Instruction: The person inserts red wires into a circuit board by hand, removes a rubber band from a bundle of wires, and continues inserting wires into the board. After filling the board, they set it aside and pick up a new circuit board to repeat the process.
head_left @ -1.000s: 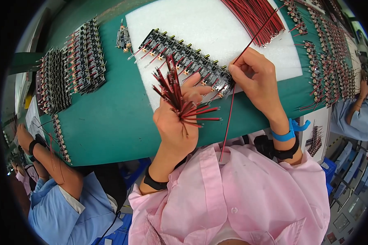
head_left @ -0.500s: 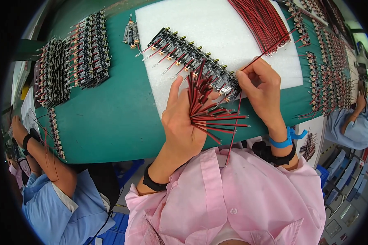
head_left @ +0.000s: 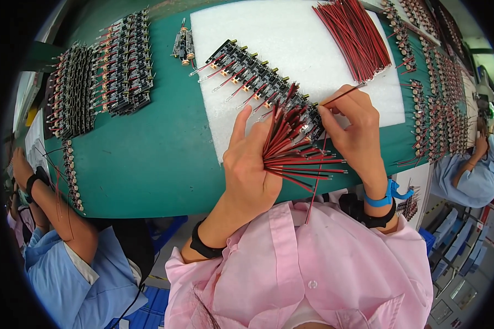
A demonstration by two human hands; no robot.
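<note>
My left hand is closed round a fanned bundle of red and black wires, their tinned ends spreading to the right. My right hand pinches a single red and black wire at the right end of a row of small black circuit boards. Where that wire meets the board is hidden by my fingertips. The row lies slantwise on a white foam sheet, with short red leads sticking out along its near side. Another thin wire hangs down between my hands.
A pile of red and black wires lies on the foam's far right. Stacked circuit boards stand on the green mat at left, beside a small loose board pair. More board rows line the right. A co-worker's arm is at left.
The wire in my right hand, which stretched far up to the right, now shows only a short end beyond my fingers. My left hand still grips the bundle. The view has shifted slightly.
</note>
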